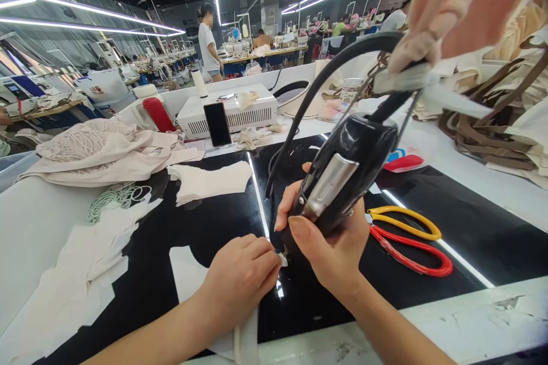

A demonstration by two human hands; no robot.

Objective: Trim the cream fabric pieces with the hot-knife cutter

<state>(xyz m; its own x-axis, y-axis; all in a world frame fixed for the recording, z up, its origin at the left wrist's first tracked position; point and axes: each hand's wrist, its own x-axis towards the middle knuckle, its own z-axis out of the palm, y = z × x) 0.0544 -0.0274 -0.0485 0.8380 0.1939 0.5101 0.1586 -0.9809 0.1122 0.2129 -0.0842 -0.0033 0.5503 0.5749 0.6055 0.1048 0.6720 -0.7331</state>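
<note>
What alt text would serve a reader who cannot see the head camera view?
A right hand grips a corded black handheld tool while the left hand holds pale fabric on a glossy black surface, with scissors at right.

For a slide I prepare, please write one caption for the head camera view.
Right hand gripping a black handheld tool over a glossy black surface, left hand at pale material.

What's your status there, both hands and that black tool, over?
Right hand gripping black corded tool. Left hand closed on pale fabric by its lower end. Another person's hand, blurred, close in at upper right, near the cord.
</note>
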